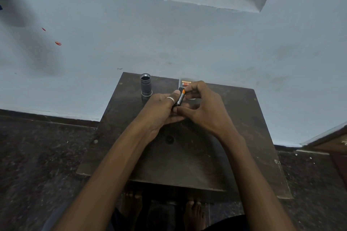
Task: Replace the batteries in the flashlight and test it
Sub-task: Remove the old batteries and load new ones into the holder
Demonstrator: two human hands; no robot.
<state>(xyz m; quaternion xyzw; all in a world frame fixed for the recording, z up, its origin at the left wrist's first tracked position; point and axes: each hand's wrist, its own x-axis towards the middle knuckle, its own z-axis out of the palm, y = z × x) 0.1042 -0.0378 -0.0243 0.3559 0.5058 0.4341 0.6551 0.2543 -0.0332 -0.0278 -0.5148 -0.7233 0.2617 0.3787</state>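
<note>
Two bare hands meet over the far half of a dark brown square wooden table point(216, 155), and between them is a slim cylindrical battery with a black body and an orange end point(180, 98). It lies against a black holder part, mostly hidden in the palm, so the holder's shape cannot be made out. The left hand point(161, 110) cradles this from below and from the left, its thumb, which wears a pale ring point(170, 99), pressed along the battery's side. The right hand point(202, 107) pinches in from the other side — forefinger at the orange end, thumb near the black end — so both hands are closed around the same piece.

Well to the left of the hands, near the table's far edge, a dark grey metal flashlight tube point(146, 84) stands upright on its wider flared end, open mouth up. Just beyond the right fingertips lies a small pack of orange batteries point(185, 82), partly covered.

The table stands against a pale blue-white painted wall point(187, 43) with a few red marks at left and a recessed frame at top. The floor point(37, 155) is dark speckled stone; bare feet show under the table's near edge.

The battery's long axis runs from near-left to far-right, orange end pointing away toward the wall — tilted only slightly off straight ahead.
</note>
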